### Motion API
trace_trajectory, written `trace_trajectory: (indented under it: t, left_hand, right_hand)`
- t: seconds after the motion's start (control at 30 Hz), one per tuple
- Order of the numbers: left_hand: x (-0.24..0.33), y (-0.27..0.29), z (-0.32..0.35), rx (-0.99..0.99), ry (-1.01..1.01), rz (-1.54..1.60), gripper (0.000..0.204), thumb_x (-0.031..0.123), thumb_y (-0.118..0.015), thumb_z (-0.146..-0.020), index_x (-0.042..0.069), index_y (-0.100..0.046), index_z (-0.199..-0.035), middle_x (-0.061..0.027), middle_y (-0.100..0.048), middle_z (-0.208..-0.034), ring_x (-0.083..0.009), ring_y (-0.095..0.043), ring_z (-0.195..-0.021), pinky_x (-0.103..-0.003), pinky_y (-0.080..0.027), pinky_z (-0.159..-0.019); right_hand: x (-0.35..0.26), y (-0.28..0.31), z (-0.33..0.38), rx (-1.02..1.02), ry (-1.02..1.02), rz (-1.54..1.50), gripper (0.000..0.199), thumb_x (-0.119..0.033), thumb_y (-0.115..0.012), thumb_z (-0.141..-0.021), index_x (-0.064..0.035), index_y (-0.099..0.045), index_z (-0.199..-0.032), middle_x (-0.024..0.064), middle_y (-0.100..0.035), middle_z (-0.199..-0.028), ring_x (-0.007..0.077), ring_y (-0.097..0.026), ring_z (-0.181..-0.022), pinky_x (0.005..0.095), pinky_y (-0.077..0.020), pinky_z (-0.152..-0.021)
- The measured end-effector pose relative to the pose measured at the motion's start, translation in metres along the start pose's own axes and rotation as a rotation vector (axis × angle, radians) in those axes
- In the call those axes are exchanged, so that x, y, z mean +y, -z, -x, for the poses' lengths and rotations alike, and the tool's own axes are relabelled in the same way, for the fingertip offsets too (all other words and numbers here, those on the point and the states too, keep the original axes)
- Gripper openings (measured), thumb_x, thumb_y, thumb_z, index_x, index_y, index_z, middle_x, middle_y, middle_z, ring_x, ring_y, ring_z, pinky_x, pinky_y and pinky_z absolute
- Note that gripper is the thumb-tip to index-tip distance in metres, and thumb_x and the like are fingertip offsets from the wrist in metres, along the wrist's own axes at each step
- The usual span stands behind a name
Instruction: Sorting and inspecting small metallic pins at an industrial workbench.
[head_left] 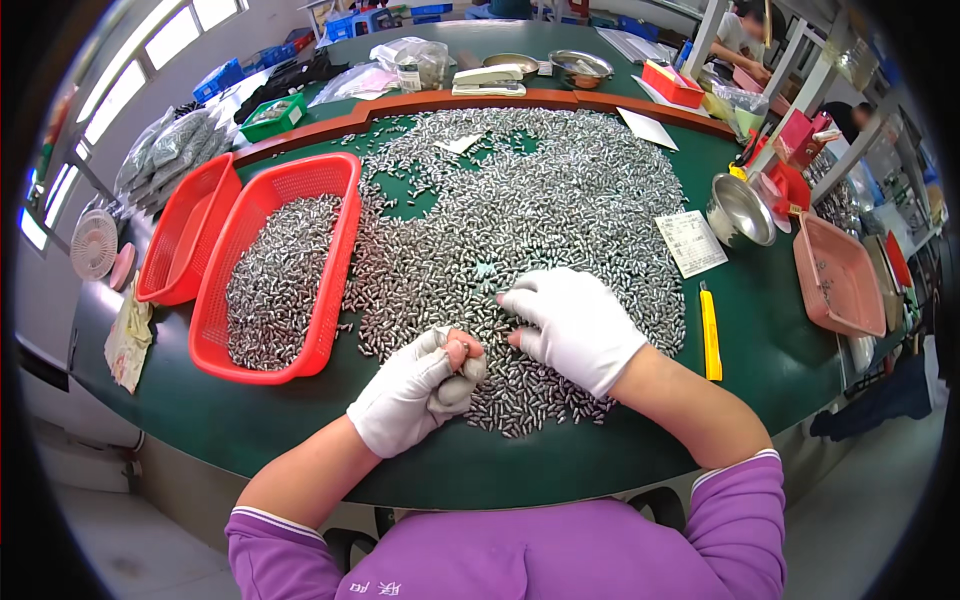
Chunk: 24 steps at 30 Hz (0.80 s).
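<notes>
Looks like we're working at hand-picking: sorting or checking small metal parts [600, 190] one by one off a big heap. That's our read of the hands, not certain.

Our left hand [412, 388] is curling in, thumb and forefinger pinching at the near edge of the heap; a tiny dark bit is showing between the tips, apparently one metal part. Can't tell if the folded fingers are hiding more. Our right hand [578, 325] is lying palm-down over the heap, thumb and forefinger spreading apart, tips at the parts; we're seeing nothing gripped there, though the underside is hidden. Both hands are wearing white gloves with some bare fingertips showing.

Next move is calling for a light fingertip pinch on a single part, neighbours left alone, while the left pinch is holding firm. Parts are likely rolling if we're nudging them.

Counts:
- metal parts: too many to count; most are lying loose on the green table [770, 310], plus a pile in the loaded red basket [346, 225]
- red baskets at left: two, the second red basket [193, 235] sitting just beside the first
- yellow knife [711, 335]: one, right of the heap
- written slip [692, 244]: one, at the heap's right edge
- steel bowl [742, 212] at right: one
- pink tray [858, 270]: one, far right
</notes>
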<state>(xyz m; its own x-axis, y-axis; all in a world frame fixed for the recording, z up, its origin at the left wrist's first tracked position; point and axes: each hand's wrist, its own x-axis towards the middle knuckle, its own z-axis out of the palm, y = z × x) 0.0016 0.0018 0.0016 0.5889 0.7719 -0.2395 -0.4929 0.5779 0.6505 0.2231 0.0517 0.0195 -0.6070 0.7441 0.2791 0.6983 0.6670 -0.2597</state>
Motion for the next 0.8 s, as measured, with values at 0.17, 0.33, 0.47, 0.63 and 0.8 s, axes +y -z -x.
trace_trajectory:
  t: [0.17, 0.33, 0.47, 0.63, 0.8]
  left_hand:
    - [0.002, 0.000, -0.001, -0.011, 0.004, 0.019, 0.025, 0.031, -0.059, -0.097, 0.008, -0.056, -0.106, -0.0010, -0.055, -0.087, -0.0064, -0.033, -0.057, -0.021, -0.029, -0.053]
    - [0.001, 0.002, -0.001, -0.025, -0.003, 0.042, 0.024, 0.029, -0.059, -0.097, 0.008, -0.055, -0.106, -0.0012, -0.055, -0.087, -0.0063, -0.034, -0.057, -0.020, -0.028, -0.053]
    - [0.001, 0.004, 0.000, -0.006, -0.004, 0.051, 0.019, 0.025, -0.060, -0.097, 0.009, -0.055, -0.106, -0.0012, -0.056, -0.087, -0.0059, -0.035, -0.058, -0.019, -0.029, -0.053]
    - [0.000, 0.003, -0.002, -0.031, -0.011, 0.065, 0.016, 0.022, -0.061, -0.096, 0.009, -0.055, -0.104, -0.0014, -0.057, -0.088, -0.0057, -0.036, -0.059, -0.019, -0.030, -0.053]
    - [-0.001, 0.004, -0.002, -0.039, -0.023, 0.073, 0.017, 0.022, -0.063, -0.095, 0.009, -0.054, -0.103, -0.0014, -0.057, -0.088, -0.0057, -0.037, -0.059, -0.019, -0.030, -0.053]
  right_hand:
    - [0.006, -0.011, -0.001, -0.055, -0.023, 0.019, 0.015, -0.023, -0.070, -0.079, -0.0124, -0.067, -0.089, 0.0067, -0.062, -0.085, 0.0281, -0.062, -0.084, 0.0407, -0.0504, -0.075]
    - [0.003, -0.007, 0.000, -0.065, -0.014, 0.058, 0.015, -0.023, -0.070, -0.079, -0.0122, -0.066, -0.088, 0.0069, -0.062, -0.084, 0.0283, -0.062, -0.083, 0.0409, -0.0502, -0.075]
    - [-0.001, 0.010, 0.004, -0.131, -0.072, 0.104, 0.016, -0.023, -0.069, -0.080, -0.0124, -0.067, -0.091, 0.0078, -0.062, -0.088, 0.0286, -0.062, -0.086, 0.0409, -0.0503, -0.076]
    - [-0.003, 0.004, 0.004, -0.186, -0.148, 0.119, 0.010, -0.019, -0.067, -0.081, -0.0109, -0.065, -0.086, 0.0093, -0.062, -0.089, 0.0293, -0.062, -0.087, 0.0425, -0.0500, -0.075]
    - [0.007, -0.002, 0.004, -0.109, -0.105, 0.077, 0.008, -0.018, -0.065, -0.082, -0.0100, -0.064, -0.085, 0.0103, -0.061, -0.080, 0.0295, -0.063, -0.081, 0.0425, -0.0503, -0.072]
